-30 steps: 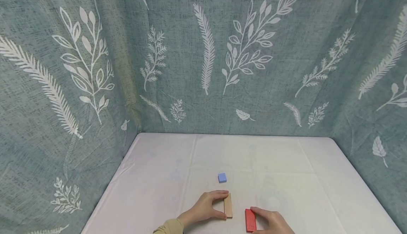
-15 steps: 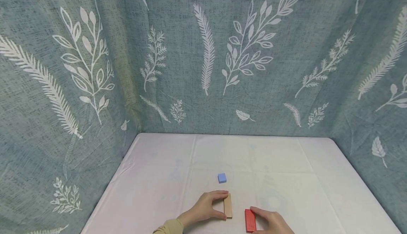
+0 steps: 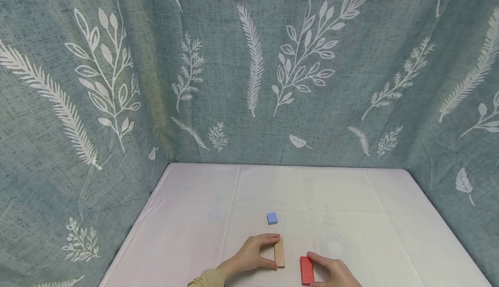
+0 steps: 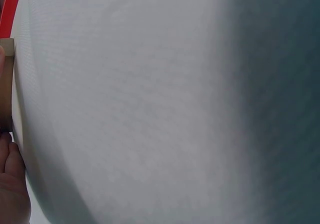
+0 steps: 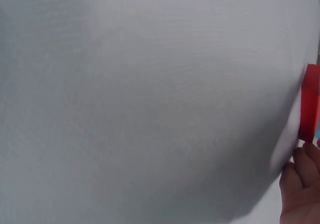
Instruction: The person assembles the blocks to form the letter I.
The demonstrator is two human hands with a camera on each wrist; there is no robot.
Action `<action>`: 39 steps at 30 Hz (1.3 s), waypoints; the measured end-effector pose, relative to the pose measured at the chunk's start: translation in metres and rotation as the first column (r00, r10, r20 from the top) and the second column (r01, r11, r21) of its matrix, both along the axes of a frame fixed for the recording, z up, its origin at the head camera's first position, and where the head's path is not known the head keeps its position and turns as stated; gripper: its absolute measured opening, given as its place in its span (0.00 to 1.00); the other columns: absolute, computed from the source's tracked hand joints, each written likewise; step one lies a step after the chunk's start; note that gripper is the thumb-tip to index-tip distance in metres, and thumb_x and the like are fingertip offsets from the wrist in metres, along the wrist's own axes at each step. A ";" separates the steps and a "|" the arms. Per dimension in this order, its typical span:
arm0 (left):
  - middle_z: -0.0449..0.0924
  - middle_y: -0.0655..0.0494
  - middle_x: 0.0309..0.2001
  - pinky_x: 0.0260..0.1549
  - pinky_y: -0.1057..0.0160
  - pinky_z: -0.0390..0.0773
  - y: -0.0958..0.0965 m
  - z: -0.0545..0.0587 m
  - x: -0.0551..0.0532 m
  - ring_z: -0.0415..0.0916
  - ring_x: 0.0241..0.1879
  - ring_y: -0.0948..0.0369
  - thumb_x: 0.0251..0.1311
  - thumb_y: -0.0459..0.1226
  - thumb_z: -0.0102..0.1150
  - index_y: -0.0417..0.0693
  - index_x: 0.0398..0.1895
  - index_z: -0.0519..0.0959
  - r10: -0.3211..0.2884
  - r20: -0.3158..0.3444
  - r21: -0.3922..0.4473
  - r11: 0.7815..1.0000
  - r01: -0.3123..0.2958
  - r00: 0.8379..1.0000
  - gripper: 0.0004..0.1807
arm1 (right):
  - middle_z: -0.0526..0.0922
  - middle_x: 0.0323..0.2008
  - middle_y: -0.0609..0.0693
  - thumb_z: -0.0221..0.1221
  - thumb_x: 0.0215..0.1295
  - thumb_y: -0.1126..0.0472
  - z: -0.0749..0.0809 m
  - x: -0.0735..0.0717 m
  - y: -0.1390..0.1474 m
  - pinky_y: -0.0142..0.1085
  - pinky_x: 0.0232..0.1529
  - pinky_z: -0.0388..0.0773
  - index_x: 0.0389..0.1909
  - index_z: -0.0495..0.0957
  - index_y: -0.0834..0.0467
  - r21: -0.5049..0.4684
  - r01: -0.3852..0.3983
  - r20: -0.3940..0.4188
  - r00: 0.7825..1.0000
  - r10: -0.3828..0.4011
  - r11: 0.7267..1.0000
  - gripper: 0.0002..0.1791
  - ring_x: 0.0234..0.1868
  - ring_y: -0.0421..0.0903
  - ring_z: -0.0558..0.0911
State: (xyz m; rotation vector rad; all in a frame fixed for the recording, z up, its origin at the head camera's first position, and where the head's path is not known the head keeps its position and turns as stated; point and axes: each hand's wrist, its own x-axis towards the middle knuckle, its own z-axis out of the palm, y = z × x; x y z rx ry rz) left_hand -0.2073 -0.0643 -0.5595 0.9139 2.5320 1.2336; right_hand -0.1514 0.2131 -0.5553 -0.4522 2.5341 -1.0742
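In the head view, my left hand (image 3: pixel 251 254) spans a tan wooden block (image 3: pixel 279 252), fingertips at its far end and thumb at its near end. To the right of it, a red rectangular block (image 3: pixel 306 270) sits between the index finger and thumb of my right hand (image 3: pixel 335 274). The two blocks lie roughly parallel, with a gap between them. Beyond the wooden block is a small blue cube (image 3: pixel 272 218), touched by neither hand. At the left edge of the left wrist view the wooden block (image 4: pixel 6 94) shows; the right wrist view has the red block (image 5: pixel 309 104) at its right edge.
A white cloth (image 3: pixel 331 191) with faint creases covers the table. Behind it and along both sides hangs a blue-green curtain (image 3: pixel 234 83) printed with white leaves.
The right index fingertip has risen very slightly at the red block's far end. The left hand, both blocks and the blue cube stay where they were.
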 end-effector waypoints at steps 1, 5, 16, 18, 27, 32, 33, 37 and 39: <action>0.76 0.55 0.60 0.64 0.61 0.71 0.000 0.000 0.000 0.71 0.62 0.57 0.41 0.45 0.75 0.45 0.58 0.76 -0.001 -0.001 -0.002 1.000 0.001 1.000 0.37 | 0.78 0.59 0.54 0.67 0.50 0.41 0.000 0.000 0.001 0.58 0.56 0.74 0.62 0.70 0.63 -0.006 -0.001 0.003 1.000 0.001 1.000 0.43 0.59 0.55 0.76; 0.77 0.55 0.60 0.63 0.61 0.71 0.000 0.001 0.000 0.71 0.62 0.57 0.41 0.44 0.75 0.45 0.58 0.76 -0.001 -0.009 -0.008 1.000 0.001 1.000 0.37 | 0.79 0.57 0.55 0.67 0.51 0.42 0.003 -0.001 0.004 0.58 0.55 0.75 0.62 0.71 0.61 -0.043 -0.001 0.001 1.000 0.001 0.999 0.41 0.58 0.54 0.77; 0.76 0.54 0.60 0.64 0.61 0.71 0.000 0.004 0.002 0.71 0.62 0.56 0.41 0.43 0.76 0.44 0.58 0.76 0.002 0.004 -0.003 1.000 -0.002 1.000 0.37 | 0.81 0.53 0.59 0.66 0.54 0.48 0.009 0.004 0.002 0.52 0.51 0.80 0.58 0.75 0.63 -0.235 0.092 0.147 0.987 -0.058 0.968 0.33 0.56 0.59 0.78; 0.76 0.54 0.60 0.64 0.61 0.71 0.000 0.004 0.002 0.71 0.62 0.56 0.41 0.43 0.75 0.44 0.59 0.75 -0.002 0.011 -0.003 1.000 0.002 1.000 0.37 | 0.82 0.51 0.59 0.67 0.54 0.48 0.009 0.006 0.001 0.53 0.50 0.81 0.56 0.76 0.64 -0.229 0.107 0.159 0.985 -0.072 0.967 0.33 0.54 0.57 0.80; 0.75 0.55 0.61 0.64 0.60 0.70 0.002 0.006 0.003 0.70 0.63 0.56 0.42 0.44 0.75 0.46 0.59 0.75 -0.010 0.028 -0.018 1.000 0.010 1.000 0.37 | 0.83 0.50 0.59 0.67 0.53 0.46 0.005 0.012 0.002 0.44 0.47 0.84 0.55 0.77 0.63 -0.197 0.106 0.118 0.989 -0.084 0.975 0.33 0.47 0.50 0.81; 0.75 0.55 0.61 0.64 0.59 0.70 0.001 0.005 0.003 0.70 0.63 0.56 0.42 0.44 0.75 0.45 0.60 0.75 -0.010 0.022 -0.022 1.000 0.010 1.000 0.37 | 0.83 0.50 0.60 0.67 0.54 0.48 0.002 0.014 0.001 0.39 0.46 0.85 0.55 0.77 0.63 -0.208 0.087 0.071 0.995 -0.074 0.974 0.31 0.48 0.47 0.81; 0.75 0.55 0.61 0.64 0.59 0.70 0.001 0.005 0.003 0.70 0.63 0.56 0.42 0.44 0.75 0.45 0.60 0.75 -0.010 0.019 -0.025 1.000 0.011 1.000 0.37 | 0.83 0.50 0.60 0.66 0.55 0.49 0.001 0.014 0.001 0.39 0.46 0.84 0.55 0.77 0.63 -0.205 0.080 0.059 0.996 -0.069 0.976 0.30 0.48 0.45 0.81; 0.75 0.54 0.62 0.64 0.59 0.70 -0.001 0.002 0.002 0.70 0.63 0.56 0.41 0.45 0.75 0.45 0.59 0.75 -0.014 0.004 -0.026 1.000 0.014 1.000 0.38 | 0.83 0.50 0.58 0.66 0.55 0.48 -0.001 0.013 0.000 0.40 0.47 0.84 0.54 0.78 0.63 -0.196 0.064 0.040 0.998 -0.057 0.978 0.30 0.47 0.39 0.81; 0.74 0.53 0.62 0.64 0.58 0.70 -0.001 0.001 0.001 0.69 0.64 0.55 0.40 0.45 0.75 0.45 0.59 0.75 -0.013 -0.006 -0.024 1.000 0.013 1.000 0.38 | 0.83 0.50 0.58 0.66 0.54 0.48 -0.002 0.012 0.000 0.40 0.47 0.84 0.54 0.78 0.62 -0.196 0.063 0.039 0.998 -0.056 0.979 0.30 0.47 0.39 0.81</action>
